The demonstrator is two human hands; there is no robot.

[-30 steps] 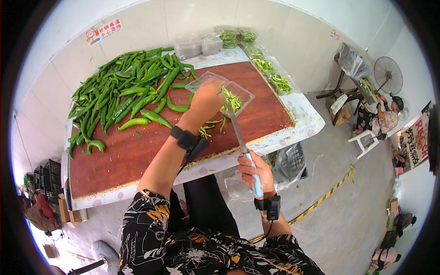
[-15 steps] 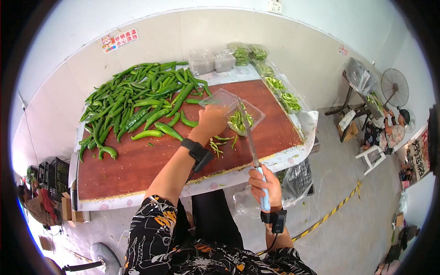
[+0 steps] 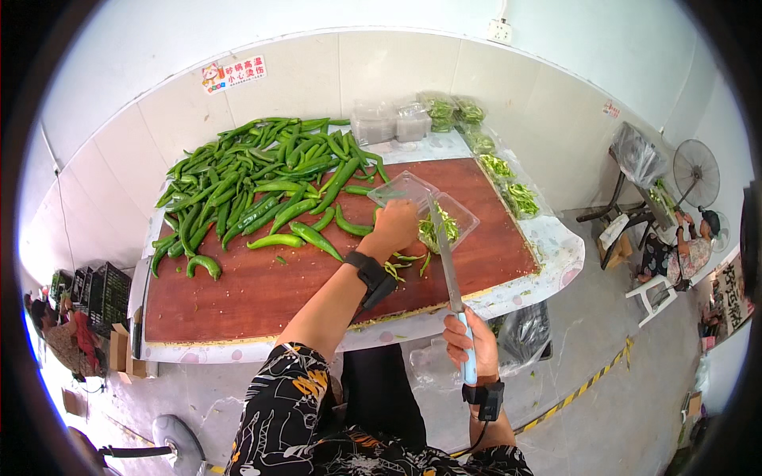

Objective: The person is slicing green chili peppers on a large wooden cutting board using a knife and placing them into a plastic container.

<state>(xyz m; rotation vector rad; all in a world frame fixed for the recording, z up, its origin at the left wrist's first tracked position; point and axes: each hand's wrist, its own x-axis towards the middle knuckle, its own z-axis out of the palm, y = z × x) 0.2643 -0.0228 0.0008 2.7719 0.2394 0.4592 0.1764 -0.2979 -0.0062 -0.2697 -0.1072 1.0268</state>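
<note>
My left hand point(image 3: 397, 225) is closed at the near side of an open clear plastic box point(image 3: 468, 224), between its base and its raised lid point(image 3: 401, 187); its fingertips are hidden. Cut green pepper strips point(image 3: 439, 228) fill part of the base. My right hand point(image 3: 475, 343) grips the light blue handle of a long knife point(image 3: 449, 266). Its blade reaches over the strips, tip away from me. A few loose strips point(image 3: 394, 270) lie on the reddish-brown board point(image 3: 262, 293) beside my left wrist. Left of the box, whole green peppers point(image 3: 262, 170) are heaped.
Stacked clear boxes point(image 3: 373, 124) stand at the back wall. Filled boxes of cut peppers point(image 3: 498, 165) line the board's right edge. A black bag point(image 3: 527, 332) sits below the table. A seated person point(image 3: 689, 252) works near a fan point(image 3: 696, 173) at right. Black crates point(image 3: 107, 297) stand at left.
The whole scene has shifted a little right and down in the picture. My right hand and the knife have come slightly nearer to me. My left hand stays at the box.
</note>
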